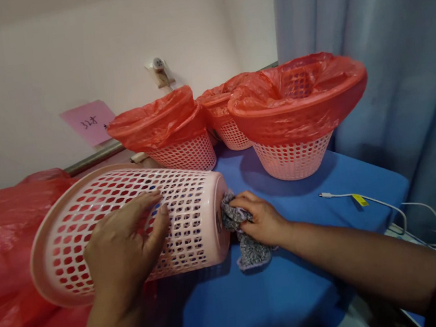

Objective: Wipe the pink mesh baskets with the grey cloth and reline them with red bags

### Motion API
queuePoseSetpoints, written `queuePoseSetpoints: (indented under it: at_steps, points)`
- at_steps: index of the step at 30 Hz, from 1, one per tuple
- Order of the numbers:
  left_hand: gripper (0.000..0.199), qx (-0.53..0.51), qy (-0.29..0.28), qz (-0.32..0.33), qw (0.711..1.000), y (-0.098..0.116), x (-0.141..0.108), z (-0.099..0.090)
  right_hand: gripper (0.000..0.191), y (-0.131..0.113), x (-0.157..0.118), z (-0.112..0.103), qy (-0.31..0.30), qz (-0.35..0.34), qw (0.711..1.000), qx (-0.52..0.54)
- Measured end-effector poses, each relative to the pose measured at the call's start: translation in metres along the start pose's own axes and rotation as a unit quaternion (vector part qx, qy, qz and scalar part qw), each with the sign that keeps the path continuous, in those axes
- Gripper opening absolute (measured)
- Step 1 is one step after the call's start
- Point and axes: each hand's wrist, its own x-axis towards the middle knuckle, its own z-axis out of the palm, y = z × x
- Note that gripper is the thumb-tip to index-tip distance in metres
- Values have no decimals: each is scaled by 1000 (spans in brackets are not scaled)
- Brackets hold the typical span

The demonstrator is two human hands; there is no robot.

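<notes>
A pink perforated plastic basket lies on its side on the blue table, its wide rim to the left and its base to the right. My left hand rests on the basket's side with fingers and thumb apart. With closed fingers, my right hand holds a crumpled grey cloth against the outside of the base. Part of the cloth hangs down below the fingers.
Behind stand three upright pink baskets with red bags, at left, middle and right. Red plastic bags pile at left. A white cable crosses the blue table. A blue curtain hangs at right.
</notes>
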Motion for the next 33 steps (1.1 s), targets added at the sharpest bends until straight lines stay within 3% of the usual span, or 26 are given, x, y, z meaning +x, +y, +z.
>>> queuePoseSetpoints:
  at_steps: [3, 5, 6, 8, 11, 13, 15, 17, 19, 22, 25, 27, 30, 31, 33]
  points:
    - [46, 7, -2, -5, 1000, 0, 0, 0, 40, -2, -1, -10, -172, 15, 981, -88]
    - [45, 8, -10, -1, 1000, -1, -1, -1, 37, -1, 2, -14, -189, 27, 978, -88]
    - [45, 8, -14, 3, 1000, -1, -1, -2, 38, 0, 4, -15, -158, 42, 984, -66]
    - [45, 11, -20, 6, 1000, -2, -1, -2, 41, 3, 9, -13, -35, 80, 996, -1]
    - [44, 13, -19, 5, 1000, -1, 0, -3, 45, 6, 14, -5, 165, 84, 979, 80]
    - [44, 9, -15, 3, 1000, 0, 0, -3, 49, 5, 11, -1, 189, 32, 976, 100]
    - [45, 6, -12, 0, 1000, 2, 1, -3, 52, 2, 6, 0, 112, -17, 990, 85]
    - [47, 9, -10, -6, 1000, 4, 2, -3, 48, -3, 1, -4, -15, -43, 999, 27]
    - [49, 11, -12, -5, 1000, 5, 2, -3, 40, -6, -2, -11, -136, -47, 988, -54]
    - [50, 10, -9, -4, 1000, 4, 1, -3, 35, -7, -1, -19, -211, -15, 970, -118]
    - [49, 9, 1, 1, 1000, 4, 0, -2, 40, -3, 4, -19, -137, 39, 987, -75]
    - [48, 10, 6, 8, 1000, 3, 0, -2, 44, 2, 8, -15, -18, 65, 998, -9]
    - [45, 12, 11, 15, 1000, 1, 1, 0, 48, 6, 13, -6, 161, 56, 983, 74]
    - [44, 13, 11, 16, 1000, 1, 1, 0, 49, 7, 13, -4, 182, 39, 979, 87]
    - [44, 18, 11, 13, 1000, 0, 1, 1, 53, 5, 11, -1, 143, 8, 985, 91]
